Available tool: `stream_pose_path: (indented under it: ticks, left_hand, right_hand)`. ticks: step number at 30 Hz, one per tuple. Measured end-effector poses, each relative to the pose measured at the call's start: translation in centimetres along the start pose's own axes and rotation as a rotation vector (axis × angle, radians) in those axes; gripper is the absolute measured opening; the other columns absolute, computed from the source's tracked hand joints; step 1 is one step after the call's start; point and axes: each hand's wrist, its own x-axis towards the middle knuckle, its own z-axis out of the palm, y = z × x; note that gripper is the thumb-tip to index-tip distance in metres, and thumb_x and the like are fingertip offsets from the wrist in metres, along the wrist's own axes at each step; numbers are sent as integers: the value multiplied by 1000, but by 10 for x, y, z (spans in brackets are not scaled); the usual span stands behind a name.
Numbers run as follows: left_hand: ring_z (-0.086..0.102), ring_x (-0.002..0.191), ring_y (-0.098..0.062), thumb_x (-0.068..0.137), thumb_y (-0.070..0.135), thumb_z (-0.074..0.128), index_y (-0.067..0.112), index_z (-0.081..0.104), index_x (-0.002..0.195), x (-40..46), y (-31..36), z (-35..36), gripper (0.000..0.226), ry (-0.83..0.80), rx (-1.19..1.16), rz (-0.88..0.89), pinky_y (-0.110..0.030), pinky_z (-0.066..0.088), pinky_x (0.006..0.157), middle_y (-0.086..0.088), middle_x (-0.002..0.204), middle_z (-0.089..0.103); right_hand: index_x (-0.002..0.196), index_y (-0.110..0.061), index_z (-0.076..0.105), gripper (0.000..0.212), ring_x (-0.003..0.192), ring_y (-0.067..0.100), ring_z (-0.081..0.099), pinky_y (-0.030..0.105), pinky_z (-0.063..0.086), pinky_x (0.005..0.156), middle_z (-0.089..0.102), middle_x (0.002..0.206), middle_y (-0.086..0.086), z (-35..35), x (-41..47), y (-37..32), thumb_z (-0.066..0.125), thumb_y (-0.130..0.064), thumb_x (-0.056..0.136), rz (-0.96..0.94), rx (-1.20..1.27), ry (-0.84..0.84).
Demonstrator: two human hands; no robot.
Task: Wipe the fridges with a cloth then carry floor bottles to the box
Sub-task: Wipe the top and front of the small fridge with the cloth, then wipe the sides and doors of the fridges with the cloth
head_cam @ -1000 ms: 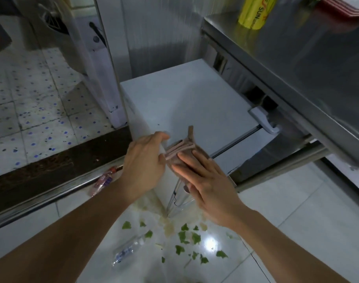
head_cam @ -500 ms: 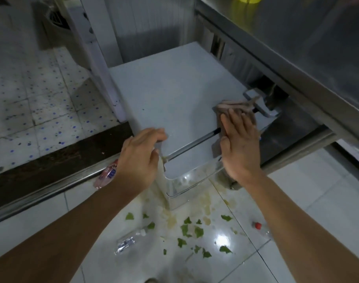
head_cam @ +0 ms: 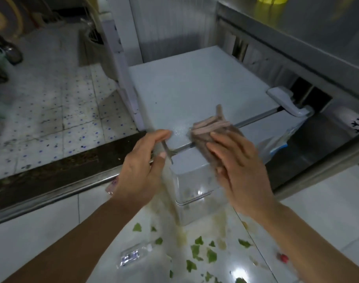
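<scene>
On the white fridge top, right hand flat on cloth, left hand gripping the corner.

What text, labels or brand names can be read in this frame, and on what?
None can be read.
Yellow package on the steel counter: cut off at the frame edge, print not readable.
Clear bottle on the floor: label blurred.
Sticker on the fridge front: blue marks, too blurred.

We are reaching both forearms forward: left hand curling at the thumb, right hand pressing down flat-fingered.
</scene>
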Motion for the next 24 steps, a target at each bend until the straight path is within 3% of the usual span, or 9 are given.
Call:
stream_pose_path:
  ticks: [4, 8, 13, 17, 21, 24]
  left_hand:
    - [46, 126, -8, 95, 22, 40, 17, 57, 122, -5, -16, 9, 32, 36, -11, 155, -32, 38, 106, 6, 130, 54]
    - [40, 131, -7, 95, 25, 37, 20, 57, 119, -11, -30, 23, 31, 90, -79, 219, -30, 32, 111, 10, 135, 50]
    - [39, 129, -8, 94, 30, 38, 19, 57, 117, -9, -45, 36, 32, 150, -131, 317, -34, 33, 109, 8, 132, 50]
    - [36, 131, -2, 94, 19, 40, 24, 53, 121, -7, -57, 41, 30, 155, -142, 381, -18, 26, 109, 10, 133, 49]
    - [32, 125, 17, 94, 2, 42, 34, 46, 129, -5, -65, 30, 48, 67, -97, 425, 1, 22, 99, 29, 131, 44]
    - [37, 122, 18, 90, -4, 40, 39, 49, 122, -7, -61, 19, 54, -30, -117, 483, 1, 28, 96, 36, 123, 48]
  right_hand:
    - [129, -14, 43, 38, 130, 29, 38, 44, 34, 108, 48, 138, 13, 10, 0, 20, 30, -35, 100, 29, 60, 210]
    - [120, -2, 55, 44, 121, 36, 45, 49, 38, 103, 52, 130, 19, 26, 3, 6, 31, -32, 99, 63, 131, 397]
    - [114, 4, 59, 38, 119, 37, 45, 48, 34, 105, 57, 123, 17, 41, 4, -1, 39, -7, 83, 46, 170, 569]
    - [118, 3, 56, 41, 120, 35, 42, 42, 31, 107, 54, 127, 16, 65, 2, -28, 43, 3, 79, -123, 185, 681]
    - [131, 0, 46, 45, 134, 35, 31, 54, 28, 108, 43, 140, 15, 84, 0, -38, 42, 1, 87, -333, 152, 693]
    - [137, -4, 41, 47, 141, 35, 20, 58, 25, 109, 34, 148, 14, 86, -3, -30, 42, -2, 90, -411, 43, 672]
